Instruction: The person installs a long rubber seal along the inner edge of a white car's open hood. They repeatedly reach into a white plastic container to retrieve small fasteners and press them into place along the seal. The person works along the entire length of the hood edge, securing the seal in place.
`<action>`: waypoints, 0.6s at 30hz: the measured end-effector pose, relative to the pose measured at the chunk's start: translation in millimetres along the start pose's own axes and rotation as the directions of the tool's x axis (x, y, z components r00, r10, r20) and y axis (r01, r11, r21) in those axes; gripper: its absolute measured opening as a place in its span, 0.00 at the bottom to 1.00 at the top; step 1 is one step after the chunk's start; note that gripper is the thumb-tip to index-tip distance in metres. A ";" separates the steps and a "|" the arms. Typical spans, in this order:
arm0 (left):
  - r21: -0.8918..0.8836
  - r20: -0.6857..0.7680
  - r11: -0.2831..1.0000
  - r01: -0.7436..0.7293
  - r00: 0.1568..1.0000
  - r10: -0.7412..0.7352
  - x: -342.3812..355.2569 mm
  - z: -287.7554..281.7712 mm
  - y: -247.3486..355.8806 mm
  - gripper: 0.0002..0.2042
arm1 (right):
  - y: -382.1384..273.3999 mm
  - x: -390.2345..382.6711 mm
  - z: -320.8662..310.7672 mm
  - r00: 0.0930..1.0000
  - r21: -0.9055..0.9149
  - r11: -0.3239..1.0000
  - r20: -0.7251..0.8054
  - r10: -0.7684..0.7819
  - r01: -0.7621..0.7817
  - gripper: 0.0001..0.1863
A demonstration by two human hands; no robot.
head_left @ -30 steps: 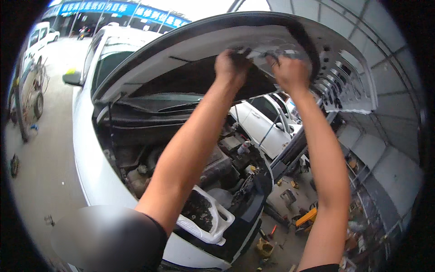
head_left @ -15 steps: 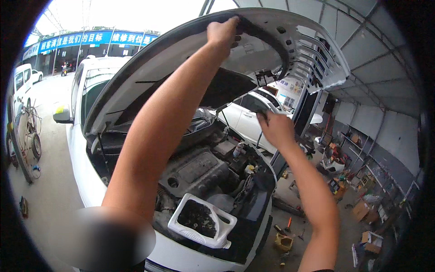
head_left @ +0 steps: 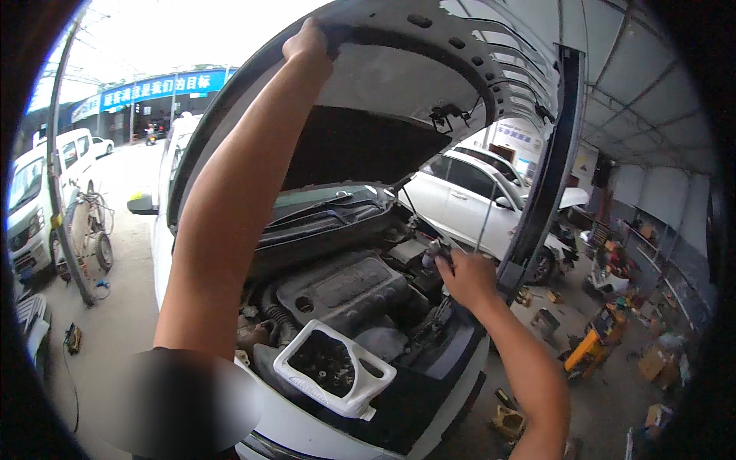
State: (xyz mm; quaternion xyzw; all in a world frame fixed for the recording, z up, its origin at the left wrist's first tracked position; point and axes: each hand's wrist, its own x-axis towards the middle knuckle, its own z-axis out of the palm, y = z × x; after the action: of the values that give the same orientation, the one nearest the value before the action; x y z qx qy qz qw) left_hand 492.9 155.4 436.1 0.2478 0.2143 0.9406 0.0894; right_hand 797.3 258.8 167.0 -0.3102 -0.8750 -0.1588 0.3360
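The car's raised hood (head_left: 368,65) arches overhead. My left hand (head_left: 309,44) reaches high, with its fingers curled around the hood's front edge. Out over the right side of the engine bay, my right hand (head_left: 469,277) has curled fingers with dark tips. A small bottle (head_left: 432,254) stands at those fingertips; whether they touch it is unclear, and anything inside the grip is hidden. Beneath my arms lies the engine cover (head_left: 349,284). At the front of the bay rests a cut-open white plastic jug (head_left: 307,389) with dark small hardware in it.
A dark upright post (head_left: 563,146) rises right of the hood. Behind it stands another white car (head_left: 460,188). Tools and boxes litter the right floor, near a yellow piece of equipment (head_left: 594,341). A wheeled cart (head_left: 96,230) and a white van (head_left: 38,203) are at left.
My right hand has lowered toward the small bottle in the engine bay. My left hand still grips the hood's edge. The view has turned to the right.
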 end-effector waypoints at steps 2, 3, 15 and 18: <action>0.021 0.017 0.999 -0.030 0.999 0.030 0.2 -6.7 -2.7 0.14 | 28.5 -21.5 5.2 0.998 0.062 0.996 -0.042 -0.055 0.058 0.20; 0.029 0.027 0.999 -0.041 0.999 0.040 -0.8 -8.7 -3.6 0.14 | 42.6 -33.6 4.9 0.999 0.077 0.996 -0.026 -0.044 0.046 0.19; 0.355 -0.198 0.933 -0.055 0.971 0.133 -4.2 26.3 -4.7 0.15 | 199.8 -175.6 46.7 0.952 0.207 0.943 0.218 0.215 -0.261 0.20; 0.374 -0.183 0.919 -0.127 0.961 0.207 15.2 12.7 -7.5 0.16 | 195.7 -204.2 56.8 0.929 0.264 0.910 0.278 0.245 -0.319 0.21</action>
State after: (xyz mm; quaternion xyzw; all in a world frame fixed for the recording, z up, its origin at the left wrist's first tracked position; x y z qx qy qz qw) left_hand 486.7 170.8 449.1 0.1721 0.3686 0.9114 -0.0624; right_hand 1015.4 345.5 -0.8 -0.3953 -0.8685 0.0671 0.2914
